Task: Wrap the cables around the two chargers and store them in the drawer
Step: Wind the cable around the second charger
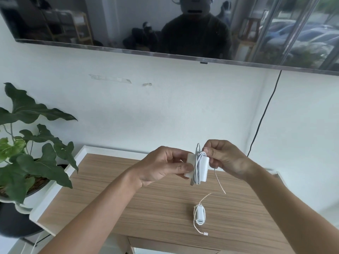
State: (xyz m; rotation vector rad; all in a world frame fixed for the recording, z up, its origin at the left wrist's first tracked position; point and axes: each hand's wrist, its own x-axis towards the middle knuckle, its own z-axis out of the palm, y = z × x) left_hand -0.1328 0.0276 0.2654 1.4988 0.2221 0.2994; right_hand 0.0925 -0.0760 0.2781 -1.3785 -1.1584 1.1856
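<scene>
At frame centre the left hand (161,165) grips the larger white charger (199,166), its cable mostly wound, while the right hand (224,158) pinches the last loose length. The smaller charger (200,214) lies wrapped on the desk (128,198) below; storing both in the drawer (174,246) appears to remain.

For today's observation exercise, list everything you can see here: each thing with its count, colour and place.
Large charger: one, white, held above the table, cable wound round it.
Small charger: one, white, lying on the table, cable partly wrapped, plug end loose.
Table: one, wood-grain top with white edge, centre.
Drawer: one, wood-grain front, under the table top.
Potted plant: one, green, left.
Television: one, dark, on the wall.
Black cable: one, hanging below the television.
Left hand: grips the large charger.
Right hand: pinches its cable.
</scene>
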